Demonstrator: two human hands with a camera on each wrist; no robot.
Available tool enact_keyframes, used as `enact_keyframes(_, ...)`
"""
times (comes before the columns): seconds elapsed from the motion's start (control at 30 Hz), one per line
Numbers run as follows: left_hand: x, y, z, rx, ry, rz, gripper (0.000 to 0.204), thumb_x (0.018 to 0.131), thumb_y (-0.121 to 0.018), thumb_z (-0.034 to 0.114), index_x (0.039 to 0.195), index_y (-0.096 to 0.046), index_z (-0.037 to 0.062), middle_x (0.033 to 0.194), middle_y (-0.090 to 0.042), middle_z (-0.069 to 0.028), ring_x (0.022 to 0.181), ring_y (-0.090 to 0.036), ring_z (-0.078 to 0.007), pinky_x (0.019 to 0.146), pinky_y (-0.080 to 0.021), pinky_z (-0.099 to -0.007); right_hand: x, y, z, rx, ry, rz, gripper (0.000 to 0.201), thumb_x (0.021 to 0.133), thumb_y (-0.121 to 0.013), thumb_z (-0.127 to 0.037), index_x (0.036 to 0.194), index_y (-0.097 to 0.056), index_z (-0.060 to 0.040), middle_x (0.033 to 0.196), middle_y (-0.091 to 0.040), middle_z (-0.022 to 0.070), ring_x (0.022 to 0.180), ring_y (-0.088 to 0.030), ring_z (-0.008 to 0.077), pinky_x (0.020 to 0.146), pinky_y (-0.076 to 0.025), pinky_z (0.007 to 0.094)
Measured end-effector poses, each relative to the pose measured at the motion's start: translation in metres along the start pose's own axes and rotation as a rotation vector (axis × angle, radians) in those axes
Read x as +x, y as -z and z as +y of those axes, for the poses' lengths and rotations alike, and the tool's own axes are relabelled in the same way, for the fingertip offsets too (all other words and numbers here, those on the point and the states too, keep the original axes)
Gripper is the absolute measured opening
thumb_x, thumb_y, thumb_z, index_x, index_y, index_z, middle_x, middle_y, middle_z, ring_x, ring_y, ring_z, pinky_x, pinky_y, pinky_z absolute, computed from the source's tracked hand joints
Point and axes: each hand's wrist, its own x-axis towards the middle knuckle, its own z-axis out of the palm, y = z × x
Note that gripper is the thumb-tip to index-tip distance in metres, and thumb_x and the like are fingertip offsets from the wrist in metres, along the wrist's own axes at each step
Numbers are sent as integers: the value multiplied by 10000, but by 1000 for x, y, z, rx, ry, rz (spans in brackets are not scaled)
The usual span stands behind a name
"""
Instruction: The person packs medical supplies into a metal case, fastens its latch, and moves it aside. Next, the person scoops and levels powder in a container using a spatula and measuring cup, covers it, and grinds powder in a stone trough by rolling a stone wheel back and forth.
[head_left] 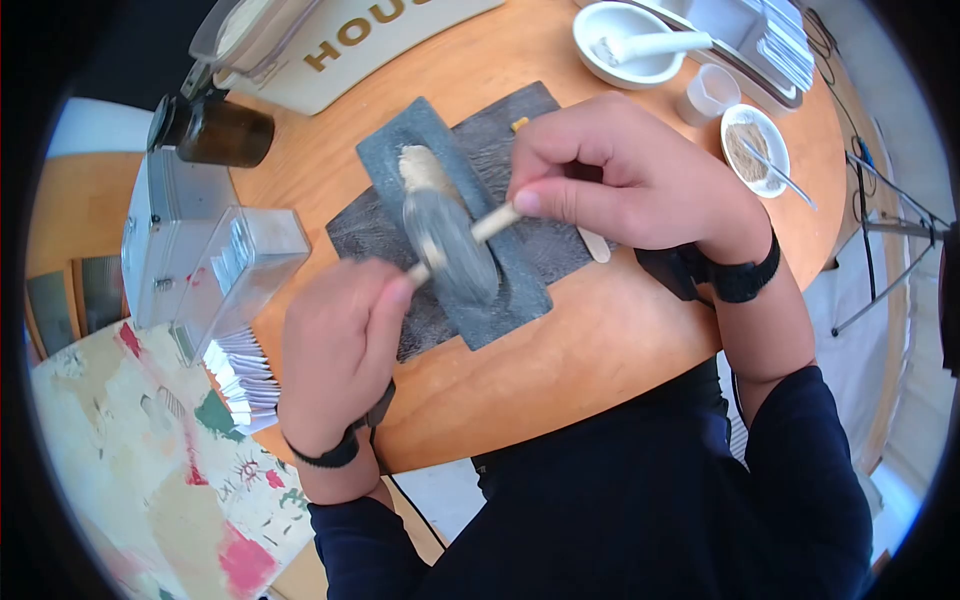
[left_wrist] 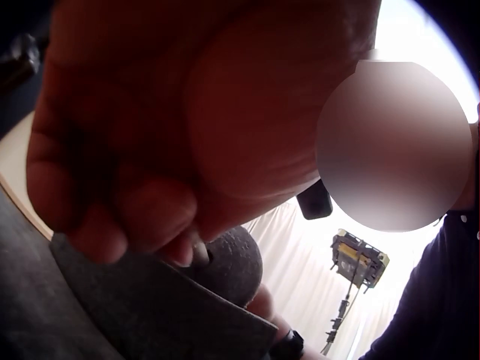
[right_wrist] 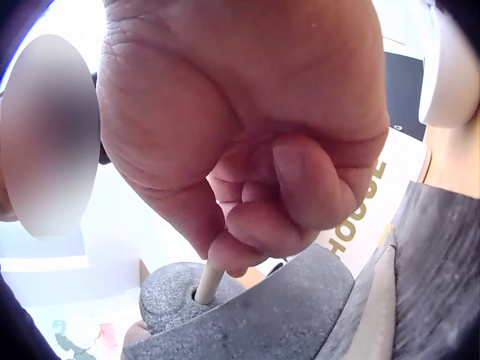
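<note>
A grey stone grinding wheel [head_left: 452, 250], blurred by motion in the head view, stands on a long stone slab [head_left: 515, 305]. A wooden rod [right_wrist: 210, 283] runs through the hole in its middle. My right hand [head_left: 625, 175] pinches the rod's right end between thumb and curled fingers. At the other end, my left hand [head_left: 340, 345] grips the rod, knuckles up. Pale powder [head_left: 415, 165] lies on the slab at the wheel's far end. In the left wrist view, the wheel [left_wrist: 236, 266] shows just past the fingertips.
The slab lies on a dark mat [head_left: 530, 115], with a wooden stick [head_left: 595, 245] near its right edge. At back right are a mortar [head_left: 590, 65], a plastic cup [head_left: 712, 95] and a bowl of brown powder [head_left: 728, 125]. On the left stand a brown jar [head_left: 230, 135] and clear box [head_left: 285, 235].
</note>
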Motion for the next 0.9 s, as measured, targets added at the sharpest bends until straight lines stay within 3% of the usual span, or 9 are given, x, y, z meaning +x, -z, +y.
enact_keyframes(0.07, 8, -10, -5, 104, 74, 235, 177, 925, -601, 141, 788, -600, 30, 688, -569, -124, 639, -555, -320, 577, -421, -409, 6, -14, 6, -36, 51, 322, 147, 907, -645, -117, 815, -605, -9, 609, -512, 52, 556, -470, 148, 540, -395, 303)
enact_keyframes(0.1, 4, -8, -4, 105, 92, 260, 177, 925, -601, 141, 788, -600, 30, 688, -569, -124, 639, -555, -320, 577, -421, -409, 5, -9, 1, -58, -20, 240, 120, 909, -641, -100, 831, -621, -11, 641, -531, 48, 580, -479, 138, 550, -393, 289)
enact_keyframes(0.17, -2, 1, 0, 72, -107, 44, 163, 916, -600, 132, 798, -594, 20, 718, -583, -126, 656, -556, -304, 599, -428, -376, -4, 2, -6, -17, -39, 123, 118, 912, -643, -96, 836, -627, -8, 661, -545, 45, 588, -482, 131, 553, -394, 284)
enact_keyframes(0.23, -8, 1, 9, 58, -96, 71, 148, 893, -630, 132, 796, -598, 25, 708, -580, -119, 649, -552, -309, 585, -428, -386, -5, 7, -11, 19, -71, -13, 115, 915, -645, -92, 840, -634, -6, 680, -558, 41, 596, -485, 124, 556, -394, 279)
enact_keyframes(0.47, 0, -14, -2, 74, -68, 213, 209, 868, -679, 150, 729, -553, 56, 644, -530, -100, 596, -514, -305, 532, -400, -409, -1, 0, -9, 21, -189, 39, 119, 927, -652, -82, 859, -643, 16, 713, -587, 20, 648, -510, 91, 574, -394, 247)
enact_keyframes(0.53, 0, -20, -5, 121, -12, 283, 247, 873, -681, 168, 706, -533, 63, 631, -515, -100, 588, -505, -304, 527, -393, -411, 3, -9, -6, -20, -166, 314, 114, 931, -648, -83, 868, -650, 11, 714, -592, 19, 623, -496, 91, 568, -390, 244)
enact_keyframes(0.67, -9, -15, 2, 32, -82, 158, 293, 865, -702, 203, 689, -504, 77, 607, -485, -80, 582, -500, -275, 528, -399, -393, -4, 12, -15, 36, -207, 16, 117, 929, -638, -83, 873, -649, 20, 758, -618, 36, 662, -528, 96, 601, -410, 241)
enact_keyframes(0.73, -13, -17, 7, -41, -176, 187, 288, 849, -716, 192, 688, -503, 83, 602, -477, -66, 572, -496, -264, 524, -399, -381, -4, 11, -15, 81, -229, 2, 117, 929, -631, -81, 876, -648, 22, 777, -627, 49, 684, -546, 103, 618, -423, 240)
enact_keyframes(0.9, -7, -23, 5, -10, -142, 283, 289, 829, -732, 179, 685, -499, 88, 606, -476, -58, 576, -493, -257, 525, -401, -368, -4, 10, -7, 113, -248, 41, 116, 931, -641, -92, 908, -653, 22, 782, -620, 47, 695, -550, 105, 635, -432, 241)
